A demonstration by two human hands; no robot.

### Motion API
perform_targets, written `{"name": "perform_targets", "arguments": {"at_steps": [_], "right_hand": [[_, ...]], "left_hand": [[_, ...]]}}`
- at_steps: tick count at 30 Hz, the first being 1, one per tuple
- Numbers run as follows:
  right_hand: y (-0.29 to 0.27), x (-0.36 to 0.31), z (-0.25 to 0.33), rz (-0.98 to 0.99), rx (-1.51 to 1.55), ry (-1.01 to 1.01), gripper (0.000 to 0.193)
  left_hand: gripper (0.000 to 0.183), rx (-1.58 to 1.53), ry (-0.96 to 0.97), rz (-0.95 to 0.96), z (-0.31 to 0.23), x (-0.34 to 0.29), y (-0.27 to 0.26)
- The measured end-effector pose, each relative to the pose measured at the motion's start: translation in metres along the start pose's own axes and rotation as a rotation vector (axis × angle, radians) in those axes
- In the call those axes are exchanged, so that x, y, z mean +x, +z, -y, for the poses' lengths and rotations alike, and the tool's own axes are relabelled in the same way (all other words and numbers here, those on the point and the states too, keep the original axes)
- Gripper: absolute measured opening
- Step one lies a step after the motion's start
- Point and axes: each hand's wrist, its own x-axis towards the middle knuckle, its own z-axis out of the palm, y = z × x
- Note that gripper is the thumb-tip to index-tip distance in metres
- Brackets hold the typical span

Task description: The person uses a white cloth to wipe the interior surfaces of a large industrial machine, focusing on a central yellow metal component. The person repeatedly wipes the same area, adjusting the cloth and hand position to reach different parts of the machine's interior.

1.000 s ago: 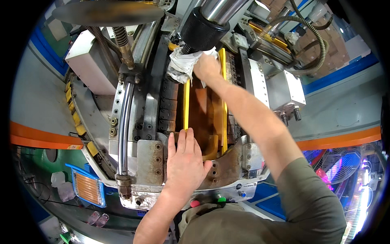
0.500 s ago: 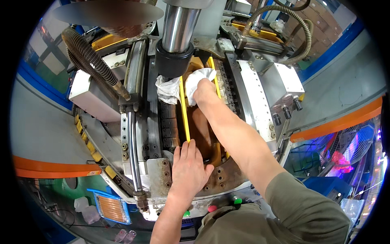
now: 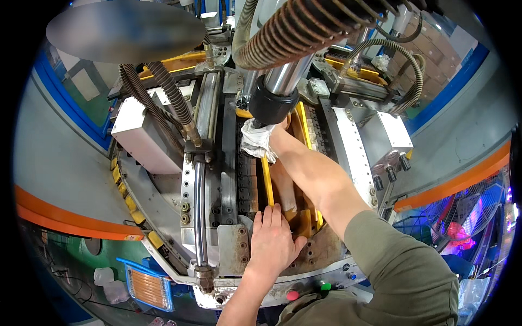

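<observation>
While my left grip (image 3: 273, 243) lies extended, empty, against the yellow strip (image 3: 267, 182), a black collar (image 3: 273, 103) partly obscures my right grip (image 3: 284, 125): closure indeterminable.

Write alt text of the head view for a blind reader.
A person reaches their right hand, mostly hidden behind a black cylinder, over a brown, yellow-edged trough in a machine, beside a white cloth; the left hand lies at the trough's near end.

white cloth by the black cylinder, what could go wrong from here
The white cloth could snag on the black cylinder it appears close to. The right hand, mostly hidden near that cylinder, might bump it unseen. The left hand, its fingertips at the yellow strip, could slip or get scraped.
</observation>
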Motion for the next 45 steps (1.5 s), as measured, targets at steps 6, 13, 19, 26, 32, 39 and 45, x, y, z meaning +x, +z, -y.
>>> {"name": "perform_targets", "arguments": {"at_steps": [6,13,19,26,32,39,45], "right_hand": [[-0.043,-0.01,-0.014,0.068,-0.204,-0.124,0.031],[-0.061,-0.082,0.046,-0.036,-0.394,0.028,0.028],[-0.054,-0.055,0.049,-0.406,-0.558,-0.218,0.02],[-0.043,-0.075,0.003,-0.042,-0.675,-0.406,0.023],[-0.066,-0.158,0.02,0.271,-0.583,-0.153,0.03],[-0.091,-0.216,0.012,0.511,-0.626,0.142,0.026],[-0.113,-0.186,0.054,0.746,-0.681,0.166,0.023]], "left_hand": [[0.069,0.036,0.049,-0.024,0.002,0.001,0.007],[0.064,0.081,0.056,0.0,0.008,-0.002,0.001],[0.062,0.148,0.011,-0.065,-0.004,-0.002,0.005],[0.063,0.187,-0.007,-0.046,-0.004,-0.001,0.006],[0.061,0.197,-0.019,-0.031,-0.002,-0.003,0.008],[0.059,0.215,-0.032,0.022,-0.001,-0.002,0.002],[0.059,0.284,-0.046,0.064,-0.006,-0.002,-0.001]]}}
